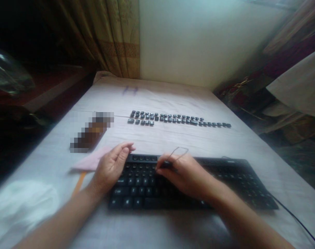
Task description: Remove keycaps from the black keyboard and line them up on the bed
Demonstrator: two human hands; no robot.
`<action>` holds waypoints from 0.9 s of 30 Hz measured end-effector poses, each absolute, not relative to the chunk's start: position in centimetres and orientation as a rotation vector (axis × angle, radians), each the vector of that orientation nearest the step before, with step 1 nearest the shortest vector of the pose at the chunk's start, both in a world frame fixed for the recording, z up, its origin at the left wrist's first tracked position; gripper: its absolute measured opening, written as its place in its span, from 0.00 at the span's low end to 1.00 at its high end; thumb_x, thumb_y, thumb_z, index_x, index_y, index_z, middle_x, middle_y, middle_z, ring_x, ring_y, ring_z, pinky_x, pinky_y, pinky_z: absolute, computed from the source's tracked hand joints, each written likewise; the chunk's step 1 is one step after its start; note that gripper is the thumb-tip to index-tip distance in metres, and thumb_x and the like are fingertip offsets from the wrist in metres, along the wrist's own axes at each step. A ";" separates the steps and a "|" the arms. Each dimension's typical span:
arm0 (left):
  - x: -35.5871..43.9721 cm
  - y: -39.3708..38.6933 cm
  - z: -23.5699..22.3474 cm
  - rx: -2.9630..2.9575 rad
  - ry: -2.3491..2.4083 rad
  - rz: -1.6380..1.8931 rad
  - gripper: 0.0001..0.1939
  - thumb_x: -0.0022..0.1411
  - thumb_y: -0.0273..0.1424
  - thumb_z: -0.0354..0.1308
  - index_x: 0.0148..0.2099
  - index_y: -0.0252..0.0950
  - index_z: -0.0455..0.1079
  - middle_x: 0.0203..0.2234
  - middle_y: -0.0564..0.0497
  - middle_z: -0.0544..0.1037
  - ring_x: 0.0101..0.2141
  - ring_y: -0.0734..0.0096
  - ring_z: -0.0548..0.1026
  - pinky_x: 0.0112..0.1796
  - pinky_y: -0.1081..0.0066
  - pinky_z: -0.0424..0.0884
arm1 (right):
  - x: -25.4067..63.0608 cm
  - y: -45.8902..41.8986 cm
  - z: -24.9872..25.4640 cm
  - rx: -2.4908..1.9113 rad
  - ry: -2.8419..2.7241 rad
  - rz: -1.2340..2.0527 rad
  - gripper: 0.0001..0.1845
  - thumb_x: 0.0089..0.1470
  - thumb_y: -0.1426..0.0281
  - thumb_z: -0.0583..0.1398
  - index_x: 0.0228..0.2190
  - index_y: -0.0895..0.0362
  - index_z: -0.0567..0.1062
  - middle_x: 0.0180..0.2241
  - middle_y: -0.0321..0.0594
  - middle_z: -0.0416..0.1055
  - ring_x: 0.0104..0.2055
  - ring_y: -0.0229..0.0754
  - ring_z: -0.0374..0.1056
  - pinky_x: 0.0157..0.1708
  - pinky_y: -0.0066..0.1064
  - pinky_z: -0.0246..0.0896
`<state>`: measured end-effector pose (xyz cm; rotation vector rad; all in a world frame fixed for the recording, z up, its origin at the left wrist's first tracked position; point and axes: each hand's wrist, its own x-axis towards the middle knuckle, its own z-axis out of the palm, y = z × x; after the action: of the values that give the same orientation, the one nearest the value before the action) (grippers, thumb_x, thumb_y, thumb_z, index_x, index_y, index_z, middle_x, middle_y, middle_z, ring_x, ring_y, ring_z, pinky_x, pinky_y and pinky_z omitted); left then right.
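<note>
A black keyboard (170, 203) lies flat on the light sheet. Its upper left rows have lost keycaps, while lettered keys remain at the lower left. My right hand (183, 176) is closed over the middle of the keyboard, pinching a tool with a thin wire loop (180, 150), seemingly a keycap puller. The tool's lower end is hidden by the fingers. At the keyboard's upper left corner rests my left hand (113, 166), fingers loosely stretched and apart from the thumb, holding nothing. Loose black keycaps (173, 119) stand in rows beyond the keyboard.
Left of the keyboard lie a pink cloth or paper (91, 160), an orange strip (79, 182) and a blurred-out brown object (91, 134). Crumpled white material (25, 207) sits at the near left. A cable (294, 212) trails off right. Curtain (121, 41) and wall close the back.
</note>
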<state>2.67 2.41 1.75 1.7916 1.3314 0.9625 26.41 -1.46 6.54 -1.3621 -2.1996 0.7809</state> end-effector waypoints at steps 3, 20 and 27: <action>2.7 2.3 1.7 1.848 1.322 0.956 0.24 0.70 0.48 0.45 0.52 0.37 0.72 0.41 0.46 0.83 0.45 0.58 0.79 0.48 0.61 0.73 | 26.4 -1.3 6.7 -1.425 -2.159 0.852 0.03 0.57 0.75 0.62 0.34 0.56 0.76 0.27 0.36 0.77 0.29 0.39 0.72 0.31 0.28 0.63; 2.8 2.2 1.8 2.027 1.332 0.959 0.21 0.72 0.42 0.44 0.52 0.37 0.73 0.38 0.49 0.84 0.41 0.62 0.81 0.44 0.65 0.75 | 26.6 -1.5 5.8 -1.281 -2.124 0.832 0.02 0.56 0.74 0.62 0.34 0.56 0.76 0.30 0.38 0.78 0.33 0.40 0.75 0.35 0.30 0.68; 2.8 2.1 1.7 2.137 1.347 0.971 0.20 0.73 0.40 0.43 0.51 0.37 0.73 0.37 0.49 0.84 0.40 0.63 0.81 0.43 0.65 0.76 | 27.4 -0.7 5.5 -1.190 -1.582 1.269 0.10 0.58 0.62 0.61 0.34 0.57 0.71 0.29 0.40 0.77 0.30 0.38 0.74 0.28 0.28 0.72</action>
<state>2.82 2.12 1.69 2.1369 1.3474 0.9708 27.44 -0.72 5.54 -1.1900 -1.5825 1.2693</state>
